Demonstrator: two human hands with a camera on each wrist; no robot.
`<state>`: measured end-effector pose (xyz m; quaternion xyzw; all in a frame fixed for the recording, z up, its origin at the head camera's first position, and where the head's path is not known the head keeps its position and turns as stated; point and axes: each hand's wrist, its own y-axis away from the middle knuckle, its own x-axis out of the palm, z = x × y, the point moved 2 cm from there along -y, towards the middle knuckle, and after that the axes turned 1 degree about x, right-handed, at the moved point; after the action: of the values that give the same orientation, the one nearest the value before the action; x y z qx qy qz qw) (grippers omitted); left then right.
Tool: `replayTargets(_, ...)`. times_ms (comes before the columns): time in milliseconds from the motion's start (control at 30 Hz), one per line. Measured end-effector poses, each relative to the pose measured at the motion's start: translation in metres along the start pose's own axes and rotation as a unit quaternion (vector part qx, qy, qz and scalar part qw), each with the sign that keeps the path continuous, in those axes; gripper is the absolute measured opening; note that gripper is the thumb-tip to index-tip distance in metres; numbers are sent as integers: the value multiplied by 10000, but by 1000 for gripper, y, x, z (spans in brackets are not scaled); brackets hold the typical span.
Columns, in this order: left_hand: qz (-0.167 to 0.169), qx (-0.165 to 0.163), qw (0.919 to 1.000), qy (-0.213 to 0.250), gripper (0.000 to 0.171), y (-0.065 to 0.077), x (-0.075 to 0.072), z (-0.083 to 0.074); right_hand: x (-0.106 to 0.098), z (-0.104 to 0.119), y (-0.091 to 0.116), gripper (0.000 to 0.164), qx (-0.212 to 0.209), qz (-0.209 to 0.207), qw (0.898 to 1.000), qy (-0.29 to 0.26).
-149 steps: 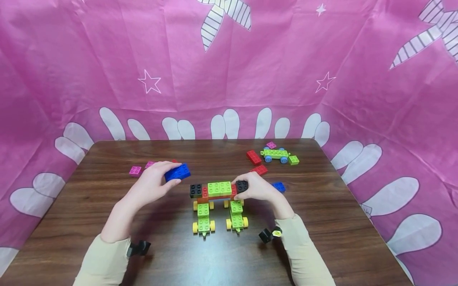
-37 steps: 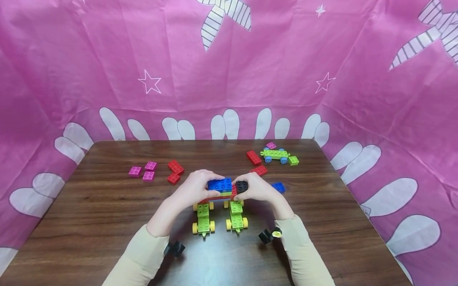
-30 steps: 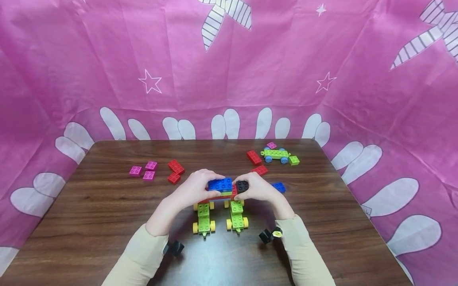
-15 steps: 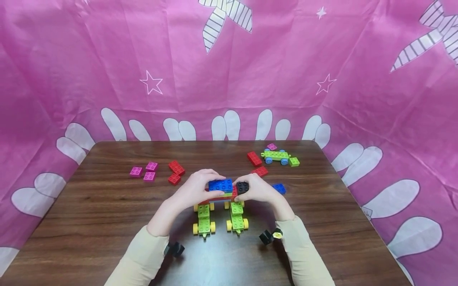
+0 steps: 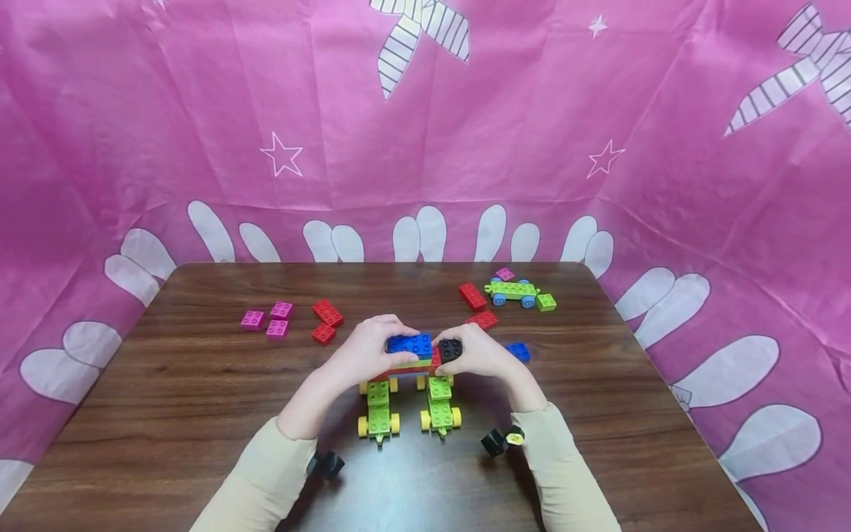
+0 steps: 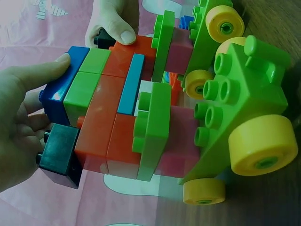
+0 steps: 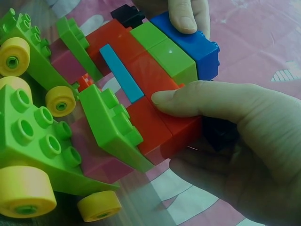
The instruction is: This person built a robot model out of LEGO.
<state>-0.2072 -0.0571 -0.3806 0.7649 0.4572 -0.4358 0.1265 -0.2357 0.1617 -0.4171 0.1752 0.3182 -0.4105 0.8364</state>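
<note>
My left hand [image 5: 368, 351] pinches a blue toy brick [image 5: 410, 345], which sits on two green bricks [image 6: 82, 96] at the top of a built model. Its thumb is on the front face and the other fingers are behind. With thumb in front and fingers behind, my right hand [image 5: 475, 353] grips a red brick [image 7: 181, 126] at the model's right end, beside a black brick [image 5: 450, 349]. Another black brick [image 6: 61, 150] juts from the left end, hidden by my left hand in the head view. Two green wheeled bases [image 5: 378, 420] with yellow wheels carry the model.
At the left lie several pink bricks [image 5: 253, 320] and two red bricks [image 5: 328, 312]. Toward the back right are more red bricks [image 5: 473, 296], a green car base [image 5: 512, 290] with blue wheels, a small green brick [image 5: 546, 302] and a blue brick [image 5: 518, 352].
My left hand has carried the blue brick rightward and down onto the green bricks. Over the last second both hands have stayed nearly still; the right one keeps its grip on the model.
</note>
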Motion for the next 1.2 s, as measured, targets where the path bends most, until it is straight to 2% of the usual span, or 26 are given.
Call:
replayTargets(233, 2, -208, 9998, 13, 39, -1, 0, -3, 1, 1, 0, 38, 26, -59, 10000, 32)
replayTargets(667, -143, -402, 9991, -71, 38, 0, 1, -7, 1, 0, 0, 37, -3, -90, 10000, 40)
replayTargets(1200, -195, -293, 9986, -390, 38, -1, 0, -9, 1, 1, 0, 38, 39, -80, 9999, 146)
